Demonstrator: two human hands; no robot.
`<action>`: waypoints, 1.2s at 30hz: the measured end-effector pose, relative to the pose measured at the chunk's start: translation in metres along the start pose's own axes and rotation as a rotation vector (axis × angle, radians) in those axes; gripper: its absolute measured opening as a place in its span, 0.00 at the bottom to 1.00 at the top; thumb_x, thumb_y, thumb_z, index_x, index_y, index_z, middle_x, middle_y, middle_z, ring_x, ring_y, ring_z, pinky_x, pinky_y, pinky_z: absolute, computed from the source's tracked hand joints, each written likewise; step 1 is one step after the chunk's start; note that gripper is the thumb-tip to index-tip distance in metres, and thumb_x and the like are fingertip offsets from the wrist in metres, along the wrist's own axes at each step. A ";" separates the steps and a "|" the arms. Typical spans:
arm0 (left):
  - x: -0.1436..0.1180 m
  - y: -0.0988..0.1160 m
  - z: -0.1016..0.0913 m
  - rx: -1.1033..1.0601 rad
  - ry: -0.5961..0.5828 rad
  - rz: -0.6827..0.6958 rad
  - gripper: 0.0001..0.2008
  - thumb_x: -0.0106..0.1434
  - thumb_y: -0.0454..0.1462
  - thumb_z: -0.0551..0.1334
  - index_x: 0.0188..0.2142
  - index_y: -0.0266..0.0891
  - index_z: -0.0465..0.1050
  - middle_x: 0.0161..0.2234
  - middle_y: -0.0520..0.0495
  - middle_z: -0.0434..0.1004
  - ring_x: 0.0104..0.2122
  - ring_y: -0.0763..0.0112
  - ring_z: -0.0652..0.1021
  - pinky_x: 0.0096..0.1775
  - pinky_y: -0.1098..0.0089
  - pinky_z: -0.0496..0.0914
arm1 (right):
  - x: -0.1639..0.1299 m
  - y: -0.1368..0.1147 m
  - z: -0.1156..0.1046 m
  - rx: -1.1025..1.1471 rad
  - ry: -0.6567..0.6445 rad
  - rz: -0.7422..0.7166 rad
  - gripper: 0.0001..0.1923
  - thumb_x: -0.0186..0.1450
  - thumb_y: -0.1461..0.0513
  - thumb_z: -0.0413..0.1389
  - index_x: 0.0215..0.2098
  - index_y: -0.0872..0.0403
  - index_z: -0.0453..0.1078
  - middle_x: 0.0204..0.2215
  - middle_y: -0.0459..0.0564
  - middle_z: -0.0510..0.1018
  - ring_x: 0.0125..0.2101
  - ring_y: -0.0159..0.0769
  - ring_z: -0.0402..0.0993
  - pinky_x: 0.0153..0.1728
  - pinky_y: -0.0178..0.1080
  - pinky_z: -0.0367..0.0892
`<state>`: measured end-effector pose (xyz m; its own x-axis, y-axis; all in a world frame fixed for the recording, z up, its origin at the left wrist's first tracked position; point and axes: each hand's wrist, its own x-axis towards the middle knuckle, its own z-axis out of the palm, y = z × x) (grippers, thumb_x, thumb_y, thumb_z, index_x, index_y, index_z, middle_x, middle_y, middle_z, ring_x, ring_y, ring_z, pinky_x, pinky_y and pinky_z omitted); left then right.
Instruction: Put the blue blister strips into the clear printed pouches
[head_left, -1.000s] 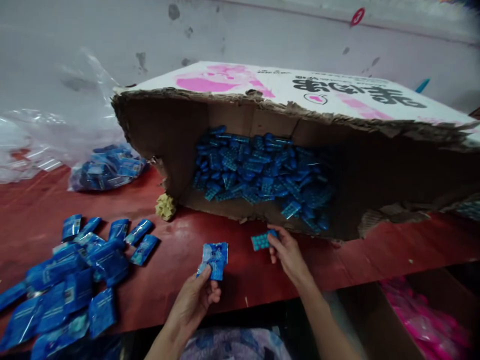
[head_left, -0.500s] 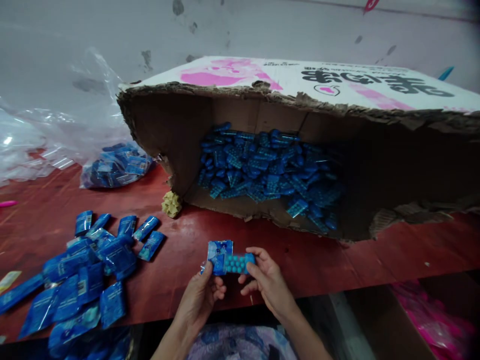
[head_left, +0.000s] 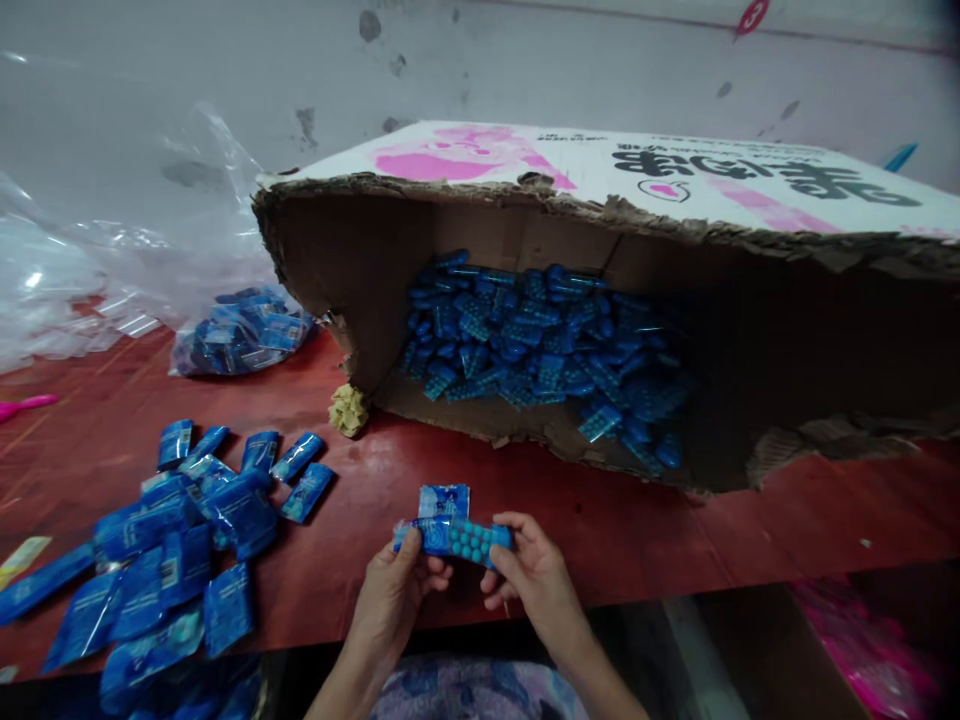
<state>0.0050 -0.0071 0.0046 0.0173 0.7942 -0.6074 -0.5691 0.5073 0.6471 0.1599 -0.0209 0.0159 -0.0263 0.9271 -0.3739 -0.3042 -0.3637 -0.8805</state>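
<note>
Between my hands is a small clear container (head_left: 471, 541) of round blue balls, held level above the table's front edge. My left hand (head_left: 388, 598) pinches the blue printed wrapper (head_left: 433, 536) at its left end, thumb on top. My right hand (head_left: 538, 575) grips the container's blue right end between thumb and fingers. How far the container reaches inside the wrapper is hidden. Just behind, a flat blue packet (head_left: 444, 500) lies on the red tabletop (head_left: 375, 480).
A torn-edged cardboard box (head_left: 315, 260) lies on its side, holding many blue containers (head_left: 517, 330). Left are piled blue packets (head_left: 180, 530), a clear bag (head_left: 240, 330) of packets and a crumpled yellowish lump (head_left: 348, 410). Pink items (head_left: 862, 650) sit below right.
My hands have shifted slightly down with the container. The wrapper now stretches further left and lies in line with the container, apart from the flat packet behind. The view has moved slightly.
</note>
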 end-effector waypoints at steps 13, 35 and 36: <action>0.004 0.005 -0.008 0.144 0.084 0.175 0.15 0.41 0.44 0.68 0.20 0.34 0.73 0.17 0.49 0.76 0.20 0.69 0.75 0.26 0.70 0.71 | -0.008 0.013 0.006 0.035 0.016 0.006 0.21 0.52 0.52 0.60 0.38 0.53 0.61 0.23 0.40 0.69 0.18 0.26 0.69 0.15 0.29 0.69; -0.007 0.018 -0.004 -0.057 -0.273 -0.203 0.13 0.52 0.37 0.64 0.39 0.37 0.74 0.32 0.45 0.79 0.32 0.66 0.78 0.36 0.66 0.70 | -0.005 0.005 0.004 -0.409 -0.226 -0.333 0.20 0.58 0.63 0.56 0.48 0.43 0.67 0.40 0.45 0.74 0.41 0.36 0.69 0.46 0.38 0.63; -0.007 0.020 -0.005 -0.060 -0.316 -0.216 0.13 0.53 0.36 0.63 0.40 0.37 0.73 0.34 0.44 0.79 0.35 0.65 0.77 0.37 0.66 0.70 | -0.003 0.004 0.001 -0.396 -0.231 -0.327 0.24 0.56 0.63 0.59 0.50 0.42 0.65 0.41 0.44 0.73 0.42 0.37 0.69 0.47 0.39 0.62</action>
<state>-0.0108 -0.0041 0.0190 0.3889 0.7397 -0.5492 -0.5718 0.6612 0.4857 0.1572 -0.0252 0.0135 -0.2122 0.9768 -0.0285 0.0481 -0.0187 -0.9987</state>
